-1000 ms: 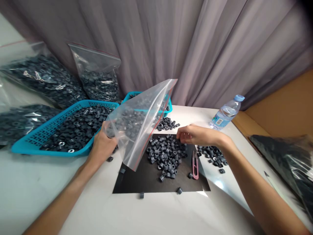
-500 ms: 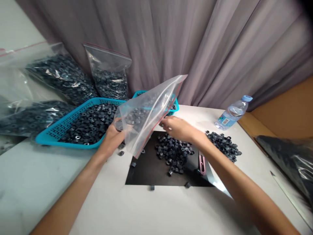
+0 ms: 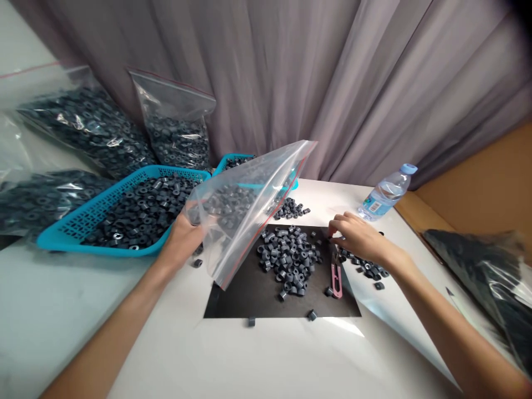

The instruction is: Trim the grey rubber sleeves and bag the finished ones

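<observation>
Fingers curled, whether pinching anything I can't tell, my right hand has swung to the thread snips, clearing the mouth of the zip-lock bag my left hand grips beside the ring pile.

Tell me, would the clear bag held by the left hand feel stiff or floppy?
The clear bag would probably feel floppy, since its see-through film looks thin and creased. A push would likely fold its open end, as the left hand grips only the other. Its glossy sheen suggests it might be slippery.
</observation>
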